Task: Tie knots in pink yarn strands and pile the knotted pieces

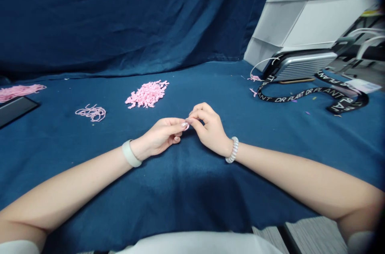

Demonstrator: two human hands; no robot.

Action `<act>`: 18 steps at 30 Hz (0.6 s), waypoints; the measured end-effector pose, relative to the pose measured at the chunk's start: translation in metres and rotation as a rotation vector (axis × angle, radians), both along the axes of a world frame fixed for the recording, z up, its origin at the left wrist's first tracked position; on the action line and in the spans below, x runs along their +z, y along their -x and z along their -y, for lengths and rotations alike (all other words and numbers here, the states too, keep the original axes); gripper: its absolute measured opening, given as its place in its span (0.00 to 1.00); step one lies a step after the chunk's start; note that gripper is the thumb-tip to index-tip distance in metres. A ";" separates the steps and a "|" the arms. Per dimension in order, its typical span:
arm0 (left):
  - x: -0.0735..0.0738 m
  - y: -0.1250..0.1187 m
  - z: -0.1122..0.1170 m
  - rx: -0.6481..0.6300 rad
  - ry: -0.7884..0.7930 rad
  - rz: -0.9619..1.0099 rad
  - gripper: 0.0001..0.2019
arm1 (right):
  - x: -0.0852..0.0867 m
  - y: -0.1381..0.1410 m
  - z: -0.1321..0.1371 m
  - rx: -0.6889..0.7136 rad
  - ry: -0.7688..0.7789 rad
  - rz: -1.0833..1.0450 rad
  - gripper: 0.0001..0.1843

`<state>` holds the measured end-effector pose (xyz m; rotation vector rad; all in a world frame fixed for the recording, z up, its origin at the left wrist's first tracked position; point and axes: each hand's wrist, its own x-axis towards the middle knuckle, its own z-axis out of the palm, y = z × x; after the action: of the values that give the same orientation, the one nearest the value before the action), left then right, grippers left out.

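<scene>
Left hand (pixel 161 136) and right hand (pixel 210 130) pinch 1 pink strand (pixel 187 126) mid-frame; knotted pile (pixel 147 94), left of centre, appears finished; loose cords (pixel 95 114), farther left, appear unworked.

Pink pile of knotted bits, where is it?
Head view: the pink pile lies on the blue cloth, left of centre, beyond the hands and just right of the loose pink strings.
</scene>
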<state>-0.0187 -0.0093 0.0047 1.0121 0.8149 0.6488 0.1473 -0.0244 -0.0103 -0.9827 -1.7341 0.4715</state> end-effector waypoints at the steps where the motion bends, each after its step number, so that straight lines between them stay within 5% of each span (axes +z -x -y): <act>1: 0.001 0.001 0.000 -0.023 -0.002 -0.018 0.07 | 0.000 0.000 0.000 0.016 -0.004 0.005 0.08; 11: -0.003 0.001 -0.001 -0.067 -0.122 -0.160 0.08 | -0.001 0.001 -0.003 0.253 0.157 -0.040 0.07; 15: -0.007 0.002 0.001 -0.044 -0.167 -0.150 0.08 | -0.001 0.002 -0.003 0.264 0.314 -0.146 0.04; 18: -0.007 0.001 0.002 -0.005 -0.168 -0.104 0.08 | -0.003 0.002 -0.007 0.303 0.525 -0.328 0.12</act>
<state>-0.0192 -0.0117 -0.0024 1.2084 0.8594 0.6733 0.1449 -0.0169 -0.0134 -0.9324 -1.4881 1.2603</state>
